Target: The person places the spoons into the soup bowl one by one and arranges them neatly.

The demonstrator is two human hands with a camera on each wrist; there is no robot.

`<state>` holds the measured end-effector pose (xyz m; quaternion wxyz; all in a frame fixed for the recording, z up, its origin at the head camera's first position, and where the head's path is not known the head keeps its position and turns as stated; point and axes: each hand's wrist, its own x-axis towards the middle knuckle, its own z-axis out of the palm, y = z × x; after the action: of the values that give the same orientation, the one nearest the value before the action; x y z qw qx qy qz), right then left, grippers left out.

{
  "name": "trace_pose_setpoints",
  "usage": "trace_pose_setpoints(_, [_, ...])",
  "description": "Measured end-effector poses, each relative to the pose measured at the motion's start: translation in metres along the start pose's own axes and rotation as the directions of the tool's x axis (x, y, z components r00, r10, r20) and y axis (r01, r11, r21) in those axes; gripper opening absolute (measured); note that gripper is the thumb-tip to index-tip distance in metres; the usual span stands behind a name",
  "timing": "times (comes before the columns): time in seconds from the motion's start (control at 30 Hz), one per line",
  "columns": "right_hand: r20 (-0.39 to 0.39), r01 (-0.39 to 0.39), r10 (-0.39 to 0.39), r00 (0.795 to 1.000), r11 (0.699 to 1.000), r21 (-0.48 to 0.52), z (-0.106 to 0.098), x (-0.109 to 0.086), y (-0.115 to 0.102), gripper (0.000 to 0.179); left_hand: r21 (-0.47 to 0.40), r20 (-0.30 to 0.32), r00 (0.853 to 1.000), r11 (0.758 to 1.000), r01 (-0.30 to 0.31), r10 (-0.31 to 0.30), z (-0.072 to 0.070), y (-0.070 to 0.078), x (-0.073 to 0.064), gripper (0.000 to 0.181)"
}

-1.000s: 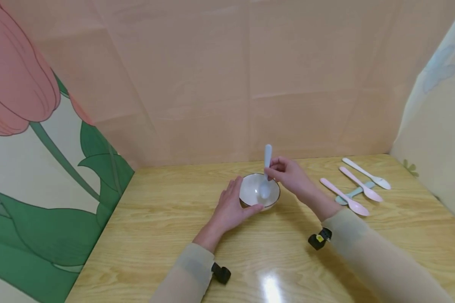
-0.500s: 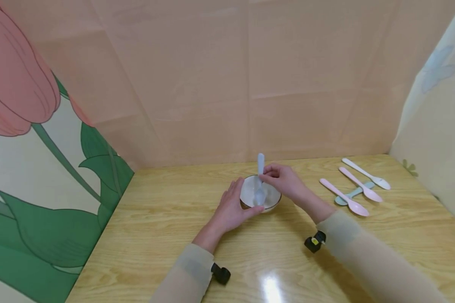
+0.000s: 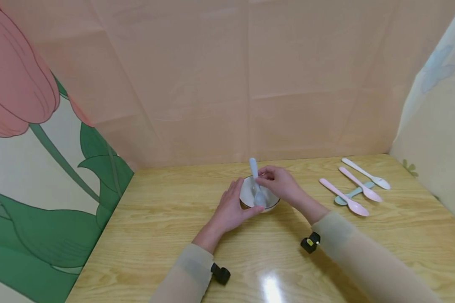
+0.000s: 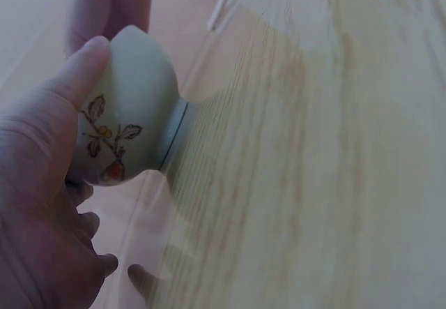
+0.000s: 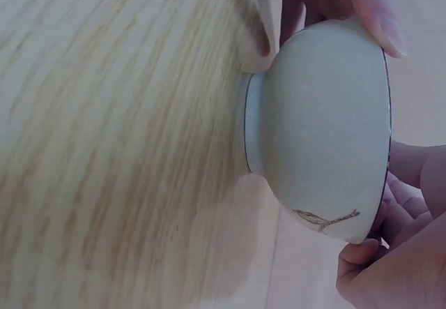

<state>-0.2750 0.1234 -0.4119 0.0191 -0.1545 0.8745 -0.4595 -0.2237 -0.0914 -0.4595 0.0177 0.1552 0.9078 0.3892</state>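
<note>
A small white bowl (image 3: 247,194) with a dark rim stands on the table. Its outside, in the left wrist view, carries a painted sprig of leaves and a red flower. My left hand (image 3: 230,207) grips the bowl (image 4: 136,107) from the left, thumb at the near rim and fingers along the far left side. Over the bowl's right side, my right hand (image 3: 281,184) pinches a pale blue spoon (image 3: 254,167) by its handle. The spoon's head is down inside the bowl and its handle leans up and away. Neither wrist view shows the spoon.
To the right lie two pink spoons (image 3: 345,197) (image 3: 360,184), a white spoon (image 3: 365,173) and a green spoon (image 3: 354,193) partly under the pink ones. A peach backdrop (image 3: 197,105) rises behind the wooden table (image 3: 155,219). Printed sheets hang at both sides.
My right hand has moved the spoon leftward across the bowl, and its handle top has dropped and now tips left. My left hand and the bowl stay about where they were.
</note>
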Motion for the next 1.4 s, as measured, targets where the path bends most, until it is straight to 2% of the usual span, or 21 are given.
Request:
trace_pose_setpoints(0.33, [-0.040, -0.002, -0.001, 0.999, 0.997, -0.073, 0.008, 0.001, 0.000, 0.034, 0.006, -0.005, 1.000, 1.000, -0.030, 0.030, 0.000, -0.002, -0.001, 0.114])
trace_pose_setpoints(0.5, [-0.067, 0.000, -0.008, 0.998, 0.993, -0.117, 0.012, 0.001, -0.001, 0.028, 0.002, -0.004, 1.000, 1.000, -0.023, 0.023, 0.000, -0.002, 0.000, 0.113])
trace_pose_setpoints(0.77, [-0.106, 0.039, -0.067, 0.992, 0.967, -0.252, 0.019, 0.004, 0.002, 0.016, 0.004, -0.007, 1.000, 1.000, -0.011, 0.011, 0.001, -0.003, 0.001, 0.116])
trace_pose_setpoints(1.03, [-0.113, 0.058, -0.097, 0.989, 0.949, -0.311, 0.021, 0.002, -0.001, 0.016, -0.019, -0.011, 0.999, 0.999, -0.034, 0.033, 0.001, -0.001, 0.000, 0.109])
trace_pose_setpoints(1.17, [-0.105, 0.067, -0.104, 0.989, 0.949, -0.308, 0.020, 0.002, 0.000, 0.018, -0.032, -0.013, 0.999, 0.999, -0.038, 0.038, 0.000, -0.001, 0.000, 0.108])
trace_pose_setpoints(1.4, [-0.110, 0.099, -0.122, 0.987, 0.976, -0.196, 0.013, -0.004, 0.003, 0.020, -0.022, -0.022, 0.998, 0.998, -0.065, 0.064, 0.000, -0.004, 0.002, 0.108])
